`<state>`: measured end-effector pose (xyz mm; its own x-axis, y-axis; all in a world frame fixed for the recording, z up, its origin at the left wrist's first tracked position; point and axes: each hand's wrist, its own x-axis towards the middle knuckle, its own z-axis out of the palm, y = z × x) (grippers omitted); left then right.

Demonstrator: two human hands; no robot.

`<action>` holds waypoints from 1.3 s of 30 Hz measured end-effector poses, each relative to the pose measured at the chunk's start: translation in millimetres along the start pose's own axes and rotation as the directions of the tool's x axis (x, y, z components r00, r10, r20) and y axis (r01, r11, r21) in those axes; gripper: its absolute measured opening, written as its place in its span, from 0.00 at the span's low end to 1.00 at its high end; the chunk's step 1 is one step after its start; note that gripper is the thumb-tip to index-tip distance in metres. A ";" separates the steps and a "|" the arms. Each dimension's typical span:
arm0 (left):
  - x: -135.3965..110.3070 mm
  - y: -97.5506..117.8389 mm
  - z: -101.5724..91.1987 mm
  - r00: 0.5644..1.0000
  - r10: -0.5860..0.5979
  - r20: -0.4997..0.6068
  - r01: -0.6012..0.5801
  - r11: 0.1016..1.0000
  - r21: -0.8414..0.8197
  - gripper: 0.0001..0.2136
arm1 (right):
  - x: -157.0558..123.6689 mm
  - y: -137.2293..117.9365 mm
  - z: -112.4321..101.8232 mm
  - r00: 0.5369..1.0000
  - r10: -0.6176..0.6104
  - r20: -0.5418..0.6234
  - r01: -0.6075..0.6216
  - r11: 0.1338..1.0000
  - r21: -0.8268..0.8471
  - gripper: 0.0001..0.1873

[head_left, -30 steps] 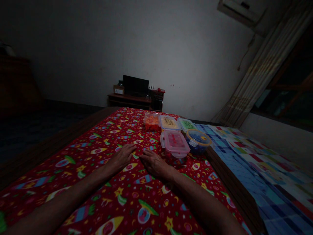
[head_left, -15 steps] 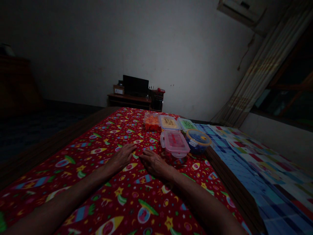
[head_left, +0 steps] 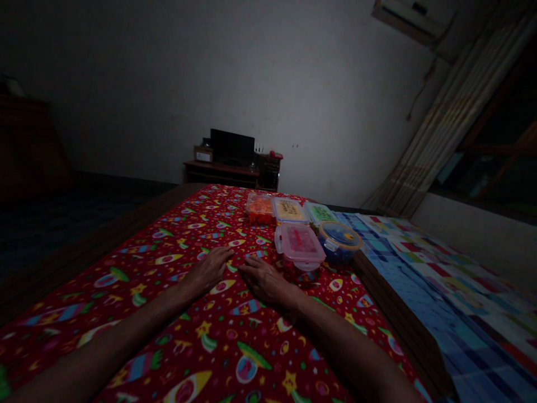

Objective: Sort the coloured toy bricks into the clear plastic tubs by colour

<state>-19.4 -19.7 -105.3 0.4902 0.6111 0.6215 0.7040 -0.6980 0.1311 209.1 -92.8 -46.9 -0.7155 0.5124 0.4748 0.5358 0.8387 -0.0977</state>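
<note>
Head view, starting closest to you: both of your forearms stretch out over the red rocket-print cloth (head_left: 168, 313) that covers the table. Your left hand (head_left: 207, 270) lies palm down on the cloth, fingers stretched flat and together, with nothing in its grasp. Your right hand (head_left: 264, 280) lies the same way just beside it, spread flat and holding nothing; the fingertips of the two hands are close but apart. Just beyond your right hand, near its fingers, stands the pink-lidded box (head_left: 300, 246), lid on, red pieces dimly visible inside. To its right, touching or nearly so, sits the round blue tub (head_left: 339, 242), close to the table's edge. Behind them runs a row of three lidded boxes: the orange box (head_left: 260, 208), the yellow box (head_left: 289, 211) and the green box (head_left: 321, 213). Right of the table lies a blue checked mat (head_left: 419, 280). Against the far wall stands a low desk (head_left: 222, 170) with a dark screen (head_left: 232, 146).
</note>
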 end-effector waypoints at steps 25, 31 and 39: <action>2.3 3.7 -2.9 1.000 0.020 -0.023 -0.020 1.000 0.004 0.18 | -2.5 3.2 5.2 1.000 0.012 -0.001 -0.012 1.000 -0.015 0.11; 2.1 1.5 -2.2 1.000 0.029 -0.008 -0.029 1.000 0.010 0.18 | -2.6 2.8 4.9 1.000 0.021 0.005 -0.021 0.999 -0.029 0.09; 5.2 6.5 -8.1 1.000 0.017 -0.005 -0.017 1.000 0.012 0.18 | -1.6 1.8 2.4 1.000 0.008 0.016 -0.007 0.999 -0.037 0.09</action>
<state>-16.4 -24.1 -95.0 0.4995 0.5975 0.6273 0.7019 -0.7035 0.1112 210.1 -91.7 -50.0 -0.7182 0.5218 0.4602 0.5573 0.8275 -0.0684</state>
